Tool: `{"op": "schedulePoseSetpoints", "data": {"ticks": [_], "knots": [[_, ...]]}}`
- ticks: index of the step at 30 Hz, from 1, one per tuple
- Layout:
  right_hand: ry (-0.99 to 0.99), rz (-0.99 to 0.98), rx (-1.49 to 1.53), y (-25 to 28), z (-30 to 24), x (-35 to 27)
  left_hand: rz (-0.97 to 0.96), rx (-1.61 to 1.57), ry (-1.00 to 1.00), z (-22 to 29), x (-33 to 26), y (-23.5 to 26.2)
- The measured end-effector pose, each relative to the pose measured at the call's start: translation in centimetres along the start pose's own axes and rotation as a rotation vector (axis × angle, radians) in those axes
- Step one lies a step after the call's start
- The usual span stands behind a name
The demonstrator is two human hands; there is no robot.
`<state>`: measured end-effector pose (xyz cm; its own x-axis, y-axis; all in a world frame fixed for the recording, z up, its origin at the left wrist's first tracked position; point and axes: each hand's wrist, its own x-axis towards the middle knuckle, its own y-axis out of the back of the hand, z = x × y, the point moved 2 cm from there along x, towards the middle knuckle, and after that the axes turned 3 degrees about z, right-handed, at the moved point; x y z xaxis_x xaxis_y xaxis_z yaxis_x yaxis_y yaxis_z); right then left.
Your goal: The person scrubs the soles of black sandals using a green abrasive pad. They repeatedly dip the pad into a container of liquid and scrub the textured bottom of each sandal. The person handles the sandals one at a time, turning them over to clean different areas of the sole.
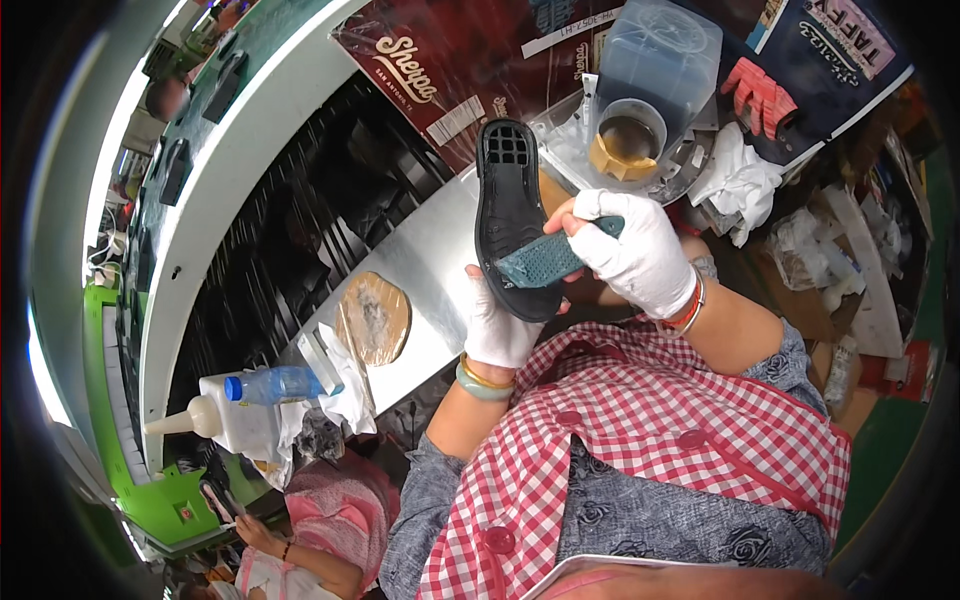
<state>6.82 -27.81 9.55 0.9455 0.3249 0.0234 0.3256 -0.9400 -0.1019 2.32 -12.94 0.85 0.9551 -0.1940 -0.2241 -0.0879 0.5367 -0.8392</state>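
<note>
A black shoe sole (506,205) is tilted up in front of me, its inner side facing me and a grid of square pockets at its far end. My left hand (498,328), in a white glove with bare fingertips, is closed around the sole's near end. In my right hand (635,255), gloved the same way, is a teal brush (542,262) with a flat, dimpled head. The brush head lies over the lower part of the sole; its bristles are hidden, and I cannot tell whether it touches.
Behind the sole stand a cup of dark liquid (628,140) with tape at its rim and a translucent plastic container (662,60). A round wrapped pad (374,318) rests on the metal table (432,260). Left are a conveyor (215,140), a blue-capped bottle (275,385) and another person's hand (258,535).
</note>
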Motion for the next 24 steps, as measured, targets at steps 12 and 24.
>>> {"op": "schedulePoseSetpoints", "data": {"ticks": [12,24], "knots": [[-0.18,-0.304,-0.054,-1.8,0.5,0.5,0.203,-0.033,0.097,0.8,-0.6,3.6],[-0.288,-0.613,-0.14,-6.9,3.4,3.8,0.084,0.042,0.269,4.2,-1.8,8.3]]}}
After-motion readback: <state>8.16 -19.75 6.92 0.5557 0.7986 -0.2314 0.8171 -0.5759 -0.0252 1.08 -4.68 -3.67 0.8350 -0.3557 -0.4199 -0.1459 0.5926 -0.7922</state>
